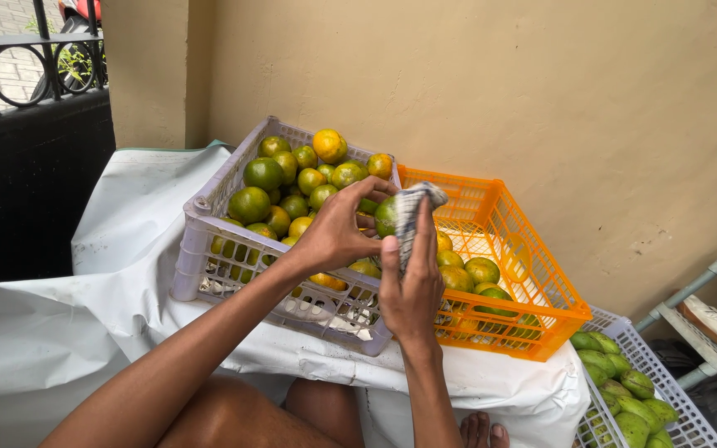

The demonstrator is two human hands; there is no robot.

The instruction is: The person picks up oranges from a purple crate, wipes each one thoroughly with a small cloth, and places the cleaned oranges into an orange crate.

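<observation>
Green-and-orange citrus (304,178) fills the pale lilac crate (201,241) at centre; bright orange crate (533,274) right of it; grey-checked cloth (412,211) mid-frame; plain green fruit (624,398) lower right; white sheet (134,224) left.

White basket of green mangoes (624,394) low at right, metal rack (707,323), black railing (26,58).

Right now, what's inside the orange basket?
The orange crate holds a few green-yellow citrus fruits at its near left end, while the far part shows bare mesh. The right hand with its cloth covers some fruit.
</observation>
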